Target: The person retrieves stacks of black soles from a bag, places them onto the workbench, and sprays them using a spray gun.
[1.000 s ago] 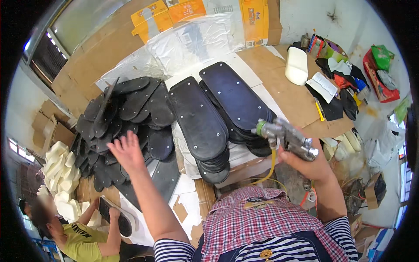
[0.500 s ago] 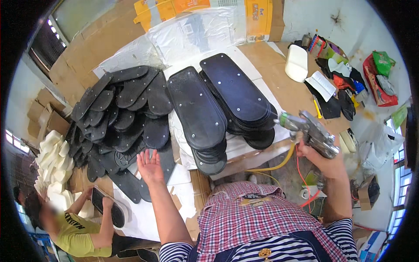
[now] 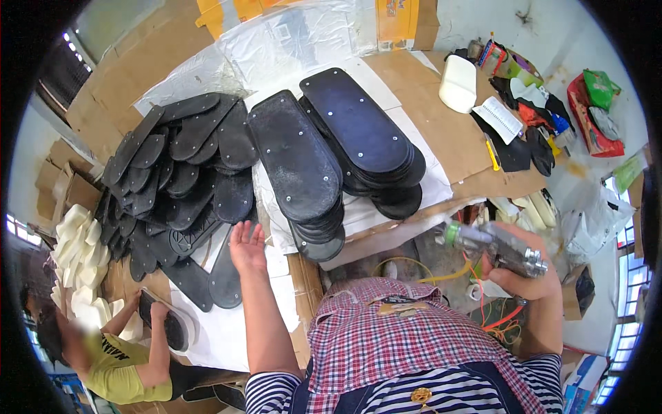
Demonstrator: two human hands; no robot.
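Right hand (image 3: 525, 279) at 4 o'clock grips spray gun (image 3: 493, 243), nozzle clear of the work. Left hand (image 3: 247, 246), open and empty, hovers beside loose soles (image 3: 176, 186) at 9 o'clock.

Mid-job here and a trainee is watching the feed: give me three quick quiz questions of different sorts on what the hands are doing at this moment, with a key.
1. True or false: the right hand grips a metal spray gun.
2. Multiple choice: the left hand is (A) closed on a brush, (B) open and empty above a flat black sole, (C) resting on the notebook.
3. Fill in: the two tall stacks of black soles stand on a sheet of white ______.

Key
1. True; the gun sits below the table edge, hoses trailing from it.
2. B; fingers spread, nothing held.
3. Paper, laid over the cardboard-covered table.
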